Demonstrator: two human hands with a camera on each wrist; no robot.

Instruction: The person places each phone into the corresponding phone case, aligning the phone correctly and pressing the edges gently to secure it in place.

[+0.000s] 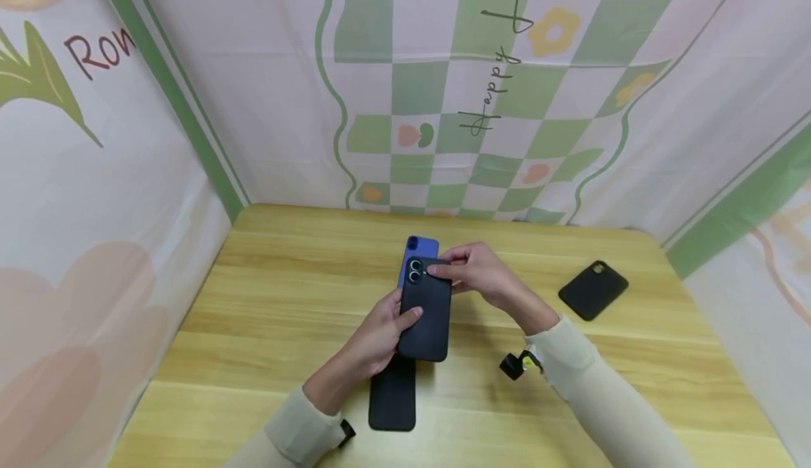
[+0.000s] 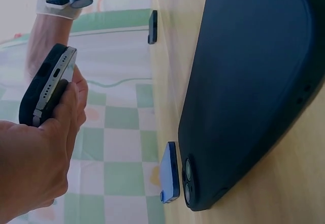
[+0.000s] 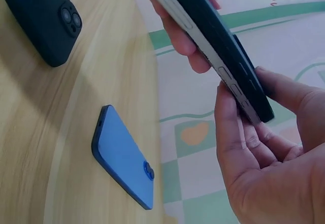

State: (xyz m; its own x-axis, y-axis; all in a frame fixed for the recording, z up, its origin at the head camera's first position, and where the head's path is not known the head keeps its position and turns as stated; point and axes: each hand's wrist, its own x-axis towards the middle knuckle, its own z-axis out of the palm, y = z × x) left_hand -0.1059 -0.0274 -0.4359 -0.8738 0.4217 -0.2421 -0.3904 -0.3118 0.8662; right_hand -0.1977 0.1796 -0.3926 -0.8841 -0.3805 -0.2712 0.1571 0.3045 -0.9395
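Observation:
Both hands hold a phone with a silver edge (image 3: 177,11) and a black case (image 1: 428,324) against its back, above the table. My left hand (image 1: 380,334) grips the lower left side, thumb on the case back. At the camera end, my right hand (image 1: 484,276) pinches the upper right corner between thumb and fingers. In the right wrist view the long side with its buttons shows bare beside the case. Two lenses show through the case's camera opening. The phone's bottom edge (image 2: 57,76), with its port, is visible in the left wrist view.
Underneath, a blue phone (image 1: 421,247) lies on the wooden table (image 1: 285,264). A black-cased phone (image 1: 393,401) lies nearer the front, partly covered by the held one. Another black phone case (image 1: 593,290) lies at the right. Patterned cloth walls (image 1: 279,102) border the table.

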